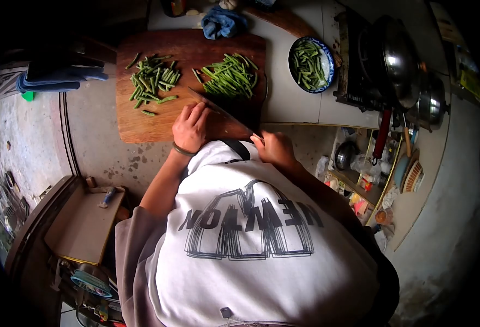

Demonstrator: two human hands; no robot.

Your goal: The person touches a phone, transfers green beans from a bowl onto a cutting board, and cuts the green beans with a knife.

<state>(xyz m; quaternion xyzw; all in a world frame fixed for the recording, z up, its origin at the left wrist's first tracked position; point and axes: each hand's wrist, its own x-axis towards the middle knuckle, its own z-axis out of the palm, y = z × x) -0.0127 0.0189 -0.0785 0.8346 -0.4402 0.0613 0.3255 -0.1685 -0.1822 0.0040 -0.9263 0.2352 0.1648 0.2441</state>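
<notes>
A wooden cutting board (158,122) lies in front of me at the counter's edge. My right hand (274,148) is wrapped round the handle of a kitchen knife (221,110), whose long blade slants up and left over the board. Close beside the blade, my left hand (189,128) rests on the board with curled fingers; what they hold, if anything, is hidden. On the board's left half lie cut green bean pieces (154,79). A pile of longer green beans (230,75) sits at the right, beyond the blade.
A blue-rimmed bowl (328,61) holding cut beans stands right of the board. Farther right are a gas stove (354,82) and a lidded metal pot (398,52). A blue cloth (223,23) touches the board's far edge. Cluttered shelves (360,188) sit below the counter.
</notes>
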